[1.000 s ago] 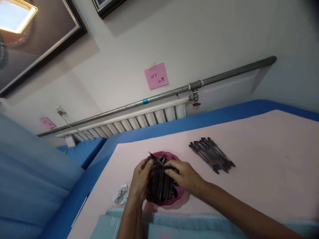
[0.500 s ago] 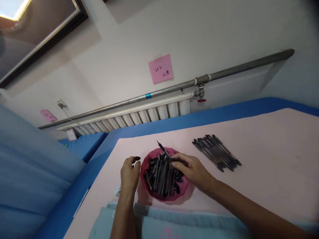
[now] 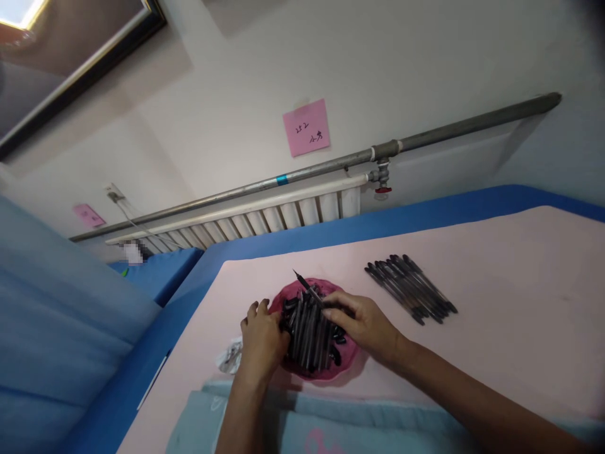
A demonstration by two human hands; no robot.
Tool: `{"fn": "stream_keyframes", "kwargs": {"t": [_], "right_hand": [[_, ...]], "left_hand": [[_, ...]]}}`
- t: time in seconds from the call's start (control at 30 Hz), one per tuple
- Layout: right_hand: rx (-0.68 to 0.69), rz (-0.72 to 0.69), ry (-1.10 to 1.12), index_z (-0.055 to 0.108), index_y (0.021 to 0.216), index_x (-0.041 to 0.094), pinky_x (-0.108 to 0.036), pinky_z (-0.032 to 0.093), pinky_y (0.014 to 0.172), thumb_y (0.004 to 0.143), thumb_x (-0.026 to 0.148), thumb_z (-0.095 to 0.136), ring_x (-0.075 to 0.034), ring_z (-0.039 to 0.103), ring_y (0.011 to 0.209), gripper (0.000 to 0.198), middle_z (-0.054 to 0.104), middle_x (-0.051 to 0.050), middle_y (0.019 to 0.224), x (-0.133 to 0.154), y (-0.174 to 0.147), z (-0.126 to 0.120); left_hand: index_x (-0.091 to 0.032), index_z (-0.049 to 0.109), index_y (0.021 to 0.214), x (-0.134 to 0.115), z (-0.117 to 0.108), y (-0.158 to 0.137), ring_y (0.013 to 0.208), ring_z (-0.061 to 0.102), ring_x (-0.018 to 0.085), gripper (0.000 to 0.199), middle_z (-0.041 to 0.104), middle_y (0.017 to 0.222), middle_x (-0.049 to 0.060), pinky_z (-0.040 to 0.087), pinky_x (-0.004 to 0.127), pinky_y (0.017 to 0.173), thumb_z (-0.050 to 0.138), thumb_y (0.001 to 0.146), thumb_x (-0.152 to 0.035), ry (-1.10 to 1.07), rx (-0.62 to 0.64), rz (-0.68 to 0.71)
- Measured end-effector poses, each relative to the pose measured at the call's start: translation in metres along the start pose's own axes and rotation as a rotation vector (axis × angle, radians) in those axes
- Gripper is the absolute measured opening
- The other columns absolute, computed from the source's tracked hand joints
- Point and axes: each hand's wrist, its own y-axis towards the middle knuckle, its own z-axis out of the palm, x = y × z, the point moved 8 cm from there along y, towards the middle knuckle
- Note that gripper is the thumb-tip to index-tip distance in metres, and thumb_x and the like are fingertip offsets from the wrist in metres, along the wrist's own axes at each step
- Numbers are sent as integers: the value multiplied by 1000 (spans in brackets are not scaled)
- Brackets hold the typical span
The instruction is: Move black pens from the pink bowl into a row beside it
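Observation:
My right hand (image 3: 363,325) is closed on an uncapped pen (image 3: 308,287), holding it tilted over the bowl with its bare tip pointing up and left. Beneath it, a pink scalloped bowl (image 3: 348,362) is filled with black-and-clear pen barrels (image 3: 307,334) and small black pen caps (image 3: 336,356). My left hand (image 3: 265,340) reaches over the bowl's left rim, its outer fingers spread. The thumb side dips among the bowl's contents, where the fingertips are partly hidden. To the right lies a row of capped pens (image 3: 410,289), side by side on the pink sheet.
A pink sheet (image 3: 510,302) covers the blue table (image 3: 340,228). Crumpled white tissue (image 3: 230,357) lies left of my left wrist. Light blue cloth (image 3: 359,422) runs along the near edge. Behind the table are a radiator (image 3: 283,219) and a pipe with a red-handled valve (image 3: 382,189).
My left hand has moved right, from beside the bowl to over its left rim and into the contents. The right hand and its pen have barely moved. More of the tissue shows.

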Motion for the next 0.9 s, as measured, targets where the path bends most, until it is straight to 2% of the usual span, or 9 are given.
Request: {"fn": "stream_keyframes", "kwargs": {"t": [0.23, 0.53, 0.8, 0.9], "right_hand": [[8, -13, -11, 61, 80, 18, -25, 44, 62, 76, 23, 47, -14, 57, 67, 15, 63, 0, 72, 1, 1, 1], [21, -10, -41, 60, 79, 18, -25, 43, 60, 76, 22, 46, -13, 56, 65, 15, 62, 0, 70, -1, 1, 3], [7, -25, -49, 60, 80, 18, -25, 44, 61, 75, 19, 48, -13, 57, 66, 14, 63, 1, 72, 0, 1, 3], [7, -28, -46, 60, 79, 18, -24, 44, 60, 75, 19, 48, -13, 57, 65, 13, 63, 1, 71, 0, 1, 3]], "left_hand": [[-16, 66, 94, -12, -1, -3, 117, 32, 36, 36, 43, 128, 18, 30, 48, 86, 47, 63, -15, 100, -46, -4], [-19, 67, 91, -14, 0, -3, 115, 34, 36, 34, 47, 122, 17, 31, 49, 82, 42, 69, -12, 139, -63, 1], [-28, 64, 97, -4, 5, 2, 113, 37, 32, 35, 45, 125, 11, 33, 46, 84, 51, 65, -21, 51, 85, -34], [-30, 64, 96, -2, 6, 4, 114, 37, 31, 32, 46, 125, 10, 33, 46, 85, 51, 68, -25, 9, 84, -29]]}}
